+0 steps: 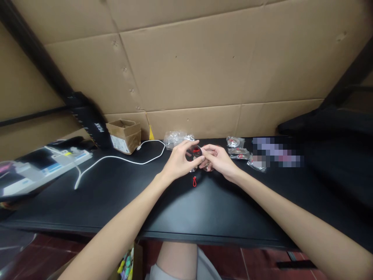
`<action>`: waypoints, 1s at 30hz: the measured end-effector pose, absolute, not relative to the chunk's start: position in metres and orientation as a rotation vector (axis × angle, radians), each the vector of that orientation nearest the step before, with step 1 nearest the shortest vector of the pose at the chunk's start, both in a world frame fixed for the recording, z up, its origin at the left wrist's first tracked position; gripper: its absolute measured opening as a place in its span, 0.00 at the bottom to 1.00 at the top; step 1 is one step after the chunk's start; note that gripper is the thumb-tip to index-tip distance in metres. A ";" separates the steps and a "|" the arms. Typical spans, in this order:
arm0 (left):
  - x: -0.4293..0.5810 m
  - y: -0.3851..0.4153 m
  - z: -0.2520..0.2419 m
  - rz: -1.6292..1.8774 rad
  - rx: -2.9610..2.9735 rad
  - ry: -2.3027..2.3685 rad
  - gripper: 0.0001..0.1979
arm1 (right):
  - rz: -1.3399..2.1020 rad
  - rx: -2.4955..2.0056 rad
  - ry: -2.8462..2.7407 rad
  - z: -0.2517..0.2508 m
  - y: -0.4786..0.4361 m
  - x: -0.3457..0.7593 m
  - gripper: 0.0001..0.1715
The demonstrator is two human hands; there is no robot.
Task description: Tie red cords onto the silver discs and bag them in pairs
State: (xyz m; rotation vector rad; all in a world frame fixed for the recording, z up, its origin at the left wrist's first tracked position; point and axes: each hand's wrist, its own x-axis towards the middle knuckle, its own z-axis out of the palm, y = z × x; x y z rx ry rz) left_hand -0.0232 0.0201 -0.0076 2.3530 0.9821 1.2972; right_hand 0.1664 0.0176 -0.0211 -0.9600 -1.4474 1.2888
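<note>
Apparently, left hand (181,158) and right hand (219,160) pinch a glossy red-marked disc (196,151) between them, near the black tabletop (101,194)'s back edge.

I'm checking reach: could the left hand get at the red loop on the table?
Probably yes. The red loop lies uncovered on the tabletop, nearer the person than the left hand, though that hand holds a round piece and may need freeing first.
</note>
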 end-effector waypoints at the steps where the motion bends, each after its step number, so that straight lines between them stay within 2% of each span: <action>1: -0.023 0.019 -0.007 1.304 2.350 0.981 0.25 | 1.271 -0.969 -1.448 -0.020 0.017 0.167 0.27; 9: -0.020 0.018 -0.002 1.378 2.320 1.046 0.18 | 1.167 -0.989 -1.435 -0.012 0.027 0.179 0.26; 21: -0.029 0.026 -0.007 1.250 2.283 1.034 0.23 | 1.079 -1.056 -1.473 -0.014 0.022 0.176 0.26; 30: -0.030 0.026 -0.006 1.231 2.434 0.949 0.19 | 1.126 -1.051 -1.497 -0.017 0.017 0.168 0.28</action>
